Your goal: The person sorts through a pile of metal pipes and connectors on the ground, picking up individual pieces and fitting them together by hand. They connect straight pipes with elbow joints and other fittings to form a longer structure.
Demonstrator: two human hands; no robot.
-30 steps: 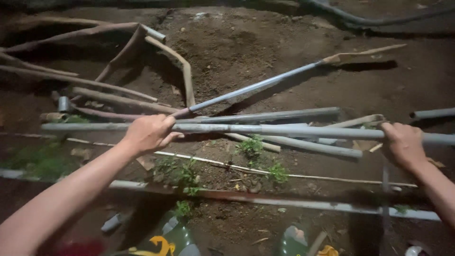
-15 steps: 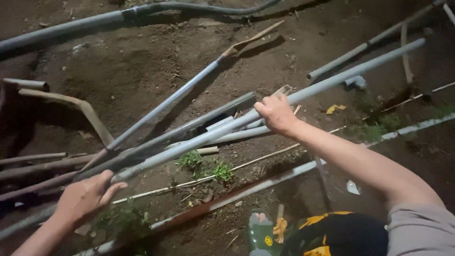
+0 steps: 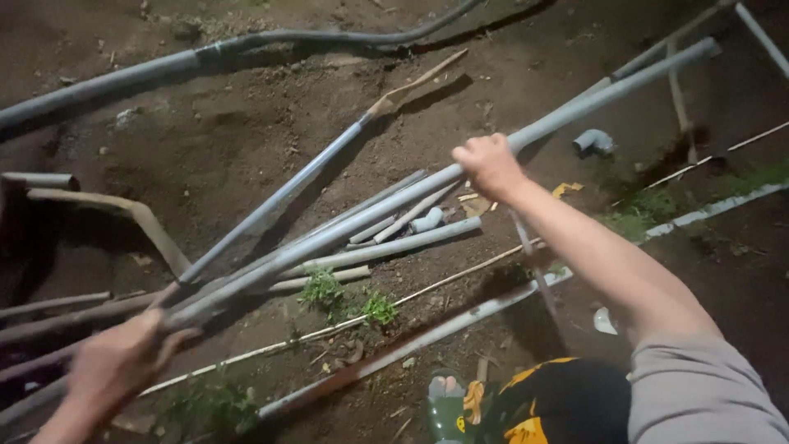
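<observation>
Your right hand (image 3: 491,164) is clenched around the long grey pipe (image 3: 362,222), your left hand (image 3: 119,362) grasping its lower end; it slants above shorter pipes (image 3: 386,245) lying between them.

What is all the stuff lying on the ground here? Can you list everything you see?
long pipe: one, grey, slanting across the middle, held at both ends
loose pipes: several, grey, piled on the soil under the long pipe
hose: one, dark grey, along the top
elbow fitting: one, grey, on the soil at upper right
weeds: a few small tufts, green, lower middle
soil: brown, all over
sandal: one, green, bottom middle
left hand: gripping the long pipe's lower end
right hand: closed around the long pipe higher up
</observation>
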